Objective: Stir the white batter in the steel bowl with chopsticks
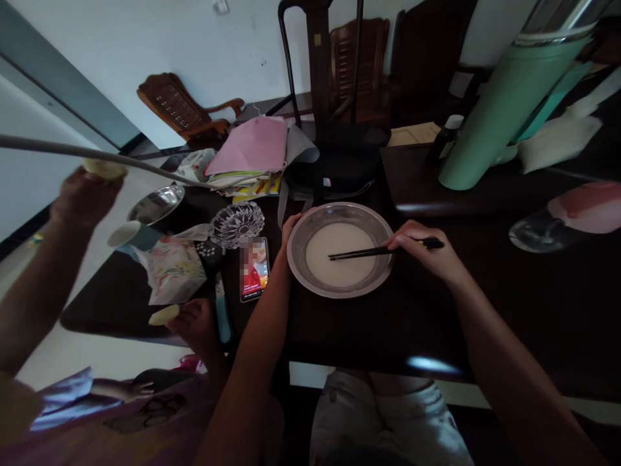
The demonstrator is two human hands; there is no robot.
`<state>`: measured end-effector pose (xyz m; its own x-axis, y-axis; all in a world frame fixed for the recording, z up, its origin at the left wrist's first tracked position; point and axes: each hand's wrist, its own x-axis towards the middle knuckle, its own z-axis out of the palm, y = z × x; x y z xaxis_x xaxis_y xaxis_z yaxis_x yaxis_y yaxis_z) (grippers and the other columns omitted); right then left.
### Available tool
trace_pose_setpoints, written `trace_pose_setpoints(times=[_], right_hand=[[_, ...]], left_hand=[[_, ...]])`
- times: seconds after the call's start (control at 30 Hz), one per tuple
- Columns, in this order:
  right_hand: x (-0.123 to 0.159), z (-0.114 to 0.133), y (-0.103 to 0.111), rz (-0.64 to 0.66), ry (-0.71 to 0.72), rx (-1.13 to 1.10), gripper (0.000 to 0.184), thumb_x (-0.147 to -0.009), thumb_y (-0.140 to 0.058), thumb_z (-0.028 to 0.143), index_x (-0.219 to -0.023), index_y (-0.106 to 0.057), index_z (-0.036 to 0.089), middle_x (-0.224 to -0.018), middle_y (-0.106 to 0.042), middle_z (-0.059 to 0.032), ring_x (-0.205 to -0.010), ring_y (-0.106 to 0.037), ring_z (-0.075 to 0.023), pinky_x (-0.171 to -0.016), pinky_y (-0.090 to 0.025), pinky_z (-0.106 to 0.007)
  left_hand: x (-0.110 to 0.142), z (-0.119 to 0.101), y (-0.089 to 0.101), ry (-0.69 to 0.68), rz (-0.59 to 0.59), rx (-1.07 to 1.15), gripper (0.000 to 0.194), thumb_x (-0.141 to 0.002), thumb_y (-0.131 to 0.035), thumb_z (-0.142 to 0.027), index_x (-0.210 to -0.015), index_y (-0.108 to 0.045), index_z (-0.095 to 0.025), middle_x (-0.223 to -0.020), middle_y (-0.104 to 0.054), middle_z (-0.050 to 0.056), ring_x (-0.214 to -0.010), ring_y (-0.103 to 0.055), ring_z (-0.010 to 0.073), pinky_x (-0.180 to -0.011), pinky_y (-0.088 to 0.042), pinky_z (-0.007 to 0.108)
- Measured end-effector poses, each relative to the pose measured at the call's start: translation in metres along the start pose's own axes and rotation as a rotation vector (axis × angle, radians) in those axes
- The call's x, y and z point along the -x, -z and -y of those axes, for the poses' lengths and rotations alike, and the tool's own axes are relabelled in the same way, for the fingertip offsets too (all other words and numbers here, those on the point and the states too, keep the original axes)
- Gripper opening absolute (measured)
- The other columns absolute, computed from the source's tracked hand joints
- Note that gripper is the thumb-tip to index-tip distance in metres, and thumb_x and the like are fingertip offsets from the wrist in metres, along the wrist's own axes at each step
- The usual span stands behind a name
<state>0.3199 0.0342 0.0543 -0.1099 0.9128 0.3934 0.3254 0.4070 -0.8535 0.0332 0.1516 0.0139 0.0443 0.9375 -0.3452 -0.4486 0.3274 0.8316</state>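
Note:
A metal bowl of milky white liquid stands on the dark table in front of me. My left hand grips the bowl's left rim; its fingers are partly hidden behind the bowl. From the right, my right hand is closed round a pair of dark chopsticks. Their tips reach into the liquid near the bowl's middle. A phone with a lit screen lies just left of my left forearm.
Another person's hands at the left hold pale, flat pieces. Nearby are a blue-handled knife, a tissue pack, a glass dish and a steel bowl. A tall green thermos stands at the right, beyond a pink-topped clear container.

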Motion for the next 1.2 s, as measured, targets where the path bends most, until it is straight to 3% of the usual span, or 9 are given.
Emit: trace_pose_setpoints(times=[0.1,0.2,0.27,0.37,0.5,0.7,0.83,1.0,1.2], right_hand=[[0.0,0.0,0.001,-0.049,0.011,0.042,0.028,-0.09,-0.065,0.049,-0.074,-0.077,0.03,-0.081,-0.077,-0.003,-0.084,-0.067,-0.0233,-0.08,-0.051,-0.042],[0.0,-0.001,0.003,-0.113,-0.036,0.016,0.034,-0.091,-0.062,0.052,-0.069,-0.076,0.03,-0.074,-0.074,-0.0028,-0.075,-0.066,-0.022,-0.077,-0.05,-0.041],[0.0,-0.001,0.002,-0.058,-0.034,-0.008,0.035,-0.091,-0.062,0.053,-0.069,-0.076,0.03,-0.075,-0.074,-0.0026,-0.076,-0.067,-0.022,-0.075,-0.051,-0.04],[0.0,0.0,0.0,0.006,0.011,0.014,0.028,-0.089,-0.065,0.051,-0.074,-0.077,0.031,-0.082,-0.077,-0.0025,-0.084,-0.068,-0.0233,-0.079,-0.052,-0.041],[0.0,0.001,0.003,-0.108,-0.036,0.033,0.034,-0.09,-0.063,0.053,-0.07,-0.077,0.03,-0.077,-0.075,-0.0031,-0.078,-0.066,-0.0226,-0.078,-0.051,-0.041],[0.0,0.002,0.0,0.02,0.002,0.014,0.03,-0.088,-0.066,0.053,-0.074,-0.078,0.029,-0.081,-0.077,-0.0035,-0.084,-0.068,-0.0236,-0.078,-0.052,-0.041],[0.0,0.002,0.002,-0.107,-0.048,0.03,0.038,-0.089,-0.062,0.057,-0.068,-0.076,0.029,-0.076,-0.075,-0.0038,-0.078,-0.067,-0.0231,-0.078,-0.051,-0.042],[0.0,0.002,0.001,0.012,-0.011,0.005,0.034,-0.09,-0.063,0.054,-0.073,-0.077,0.029,-0.079,-0.076,-0.003,-0.08,-0.068,-0.0227,-0.077,-0.053,-0.04],[0.0,0.0,0.004,-0.093,-0.049,0.015,0.035,-0.092,-0.061,0.052,-0.069,-0.076,0.03,-0.075,-0.074,-0.0032,-0.076,-0.067,-0.0227,-0.076,-0.051,-0.041]], left_hand=[[0.0,-0.001,-0.001,-0.012,-0.007,0.004,0.037,-0.096,-0.06,-0.039,-0.126,-0.061,-0.017,-0.128,-0.062,0.009,-0.109,-0.063,0.0254,-0.091,-0.056,0.045],[0.0,-0.004,-0.002,0.001,-0.016,0.005,0.028,-0.098,-0.052,-0.031,-0.109,-0.072,-0.017,-0.101,-0.074,0.006,-0.103,-0.068,0.0269,-0.089,-0.056,0.041],[0.0,-0.006,-0.002,0.021,0.001,0.015,0.032,-0.095,-0.047,-0.025,-0.092,-0.077,-0.016,-0.077,-0.075,0.005,-0.096,-0.071,0.027,-0.087,-0.057,0.038],[0.0,-0.006,-0.004,0.025,0.02,0.045,0.03,-0.088,-0.048,-0.024,-0.078,-0.076,-0.017,-0.065,-0.073,0.004,-0.089,-0.074,0.0255,-0.087,-0.056,0.035],[0.001,-0.006,-0.006,0.034,0.015,0.06,0.031,-0.087,-0.047,-0.023,-0.079,-0.076,-0.018,-0.065,-0.074,0.003,-0.091,-0.074,0.0255,-0.089,-0.056,0.035],[-0.003,-0.004,-0.002,0.011,-0.031,0.027,0.029,-0.088,-0.048,-0.022,-0.088,-0.077,-0.018,-0.068,-0.075,0.003,-0.102,-0.073,0.0275,-0.094,-0.056,0.037],[-0.011,-0.002,0.006,0.001,-0.032,0.013,0.03,-0.09,-0.051,-0.027,-0.106,-0.076,-0.021,-0.079,-0.078,0.001,-0.109,-0.071,0.0297,-0.096,-0.056,0.042],[-0.017,0.0,0.013,0.014,-0.038,-0.007,0.031,-0.09,-0.055,-0.031,-0.113,-0.074,-0.026,-0.084,-0.079,-0.001,-0.114,-0.069,0.0308,-0.097,-0.056,0.04],[-0.02,0.0,0.013,0.006,-0.073,-0.008,0.034,-0.089,-0.056,-0.032,-0.118,-0.072,-0.024,-0.086,-0.08,-0.001,-0.114,-0.069,0.0321,-0.096,-0.057,0.041]])
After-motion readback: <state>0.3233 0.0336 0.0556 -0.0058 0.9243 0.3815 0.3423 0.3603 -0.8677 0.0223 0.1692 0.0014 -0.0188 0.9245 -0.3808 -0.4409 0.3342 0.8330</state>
